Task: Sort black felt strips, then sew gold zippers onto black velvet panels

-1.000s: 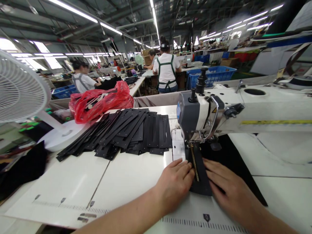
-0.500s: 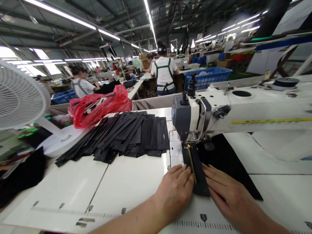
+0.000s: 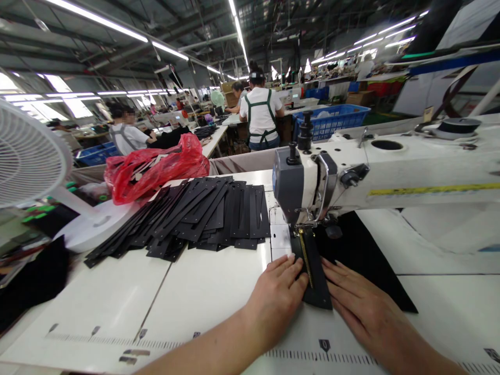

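Observation:
A black strip (image 3: pixel 320 281) with a brass zipper (image 3: pixel 305 258) lies under the needle area of the white sewing machine (image 3: pixel 422 166). My left hand (image 3: pixel 277 291) rests flat on the strip's left edge, fingers extended toward the presser foot. On its right side, my right hand (image 3: pixel 359 297) lies flat with fingers stretched along the edge, over part of a larger black fabric piece (image 3: pixel 375 265). The far end of the strip is hidden beneath the machine head.
Many black slotted strips (image 3: pixel 211 213) are piled left of the machine. Behind them are a red plastic bag (image 3: pixel 156 166) and a white fan (image 3: pixel 31 156). People work at tables beyond, near a blue basket (image 3: pixel 332 122).
The strip and both hands have moved slightly forward toward the machine head. The whole view has also shifted a little.

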### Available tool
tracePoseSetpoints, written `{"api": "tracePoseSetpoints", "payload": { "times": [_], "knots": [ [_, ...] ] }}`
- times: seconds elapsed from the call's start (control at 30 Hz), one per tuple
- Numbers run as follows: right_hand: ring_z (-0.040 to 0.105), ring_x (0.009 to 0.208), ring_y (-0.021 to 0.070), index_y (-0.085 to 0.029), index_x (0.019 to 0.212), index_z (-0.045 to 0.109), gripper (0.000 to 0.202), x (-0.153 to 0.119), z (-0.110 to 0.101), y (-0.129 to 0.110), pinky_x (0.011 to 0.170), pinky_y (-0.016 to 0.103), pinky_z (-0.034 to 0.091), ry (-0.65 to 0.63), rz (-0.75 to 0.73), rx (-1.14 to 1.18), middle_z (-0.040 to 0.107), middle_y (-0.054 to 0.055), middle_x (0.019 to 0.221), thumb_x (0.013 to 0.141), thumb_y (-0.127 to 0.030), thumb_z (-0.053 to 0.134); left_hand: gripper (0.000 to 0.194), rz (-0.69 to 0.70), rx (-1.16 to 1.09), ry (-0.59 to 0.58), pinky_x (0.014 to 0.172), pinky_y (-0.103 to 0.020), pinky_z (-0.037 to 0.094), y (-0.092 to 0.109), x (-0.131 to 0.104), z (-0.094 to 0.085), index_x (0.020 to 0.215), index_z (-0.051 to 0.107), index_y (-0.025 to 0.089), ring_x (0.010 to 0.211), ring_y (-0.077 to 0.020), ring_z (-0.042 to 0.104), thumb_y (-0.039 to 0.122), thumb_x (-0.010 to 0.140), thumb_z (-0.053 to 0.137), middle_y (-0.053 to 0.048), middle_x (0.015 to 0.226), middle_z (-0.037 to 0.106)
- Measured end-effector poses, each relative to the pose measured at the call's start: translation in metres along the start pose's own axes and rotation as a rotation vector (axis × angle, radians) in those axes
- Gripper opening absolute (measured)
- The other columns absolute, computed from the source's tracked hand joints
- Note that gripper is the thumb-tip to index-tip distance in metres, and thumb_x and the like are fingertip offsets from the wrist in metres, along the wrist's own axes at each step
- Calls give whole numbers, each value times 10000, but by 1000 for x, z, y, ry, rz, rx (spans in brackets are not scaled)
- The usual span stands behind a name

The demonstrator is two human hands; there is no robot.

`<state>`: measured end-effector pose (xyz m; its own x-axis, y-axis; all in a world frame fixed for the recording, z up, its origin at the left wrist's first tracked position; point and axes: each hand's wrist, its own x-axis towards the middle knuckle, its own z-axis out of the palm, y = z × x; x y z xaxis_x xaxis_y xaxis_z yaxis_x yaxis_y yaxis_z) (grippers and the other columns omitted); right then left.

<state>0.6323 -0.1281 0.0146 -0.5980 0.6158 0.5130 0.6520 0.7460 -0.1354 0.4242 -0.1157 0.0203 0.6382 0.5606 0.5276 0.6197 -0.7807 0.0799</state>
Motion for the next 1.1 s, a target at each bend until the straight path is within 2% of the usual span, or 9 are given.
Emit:
{"api": "tracePoseSetpoints", "payload": {
  "times": [0.6, 0.9, 1.1],
  "knots": [
    [543, 1131, 200, -191, 1177, 598, 384, 11, -3, 9, 943, 380, 479, -12, 22, 76, 606, 97, 1193, 854, -88, 416, 272, 18, 29, 8, 907, -375, 528, -8, 13, 0, 1006, 623, 104, 1000, -210, 633, 160, 920, 372, -127, 1081, 665],
    [559, 1112, 199, -159, 1165, 601, 387, 23, -1, 17, 951, 378, 478, 0, 36, 93, 617, 112, 1173, 850, -73, 391, 287, 17, 8, -15, 915, -394, 526, -15, 18, 0, 1014, 606, 77, 1016, -222, 626, 138, 922, 342, -135, 1102, 656],
    [542, 1133, 215, -169, 1170, 594, 380, 26, 3, 26, 961, 396, 471, -52, 79, 156, 596, 118, 1207, 847, -65, 422, 281, 42, -17, 43, 870, -377, 555, -22, 21, 3, 980, 614, 71, 952, -217, 651, 136, 925, 346, -124, 1021, 684]
  ]
}}
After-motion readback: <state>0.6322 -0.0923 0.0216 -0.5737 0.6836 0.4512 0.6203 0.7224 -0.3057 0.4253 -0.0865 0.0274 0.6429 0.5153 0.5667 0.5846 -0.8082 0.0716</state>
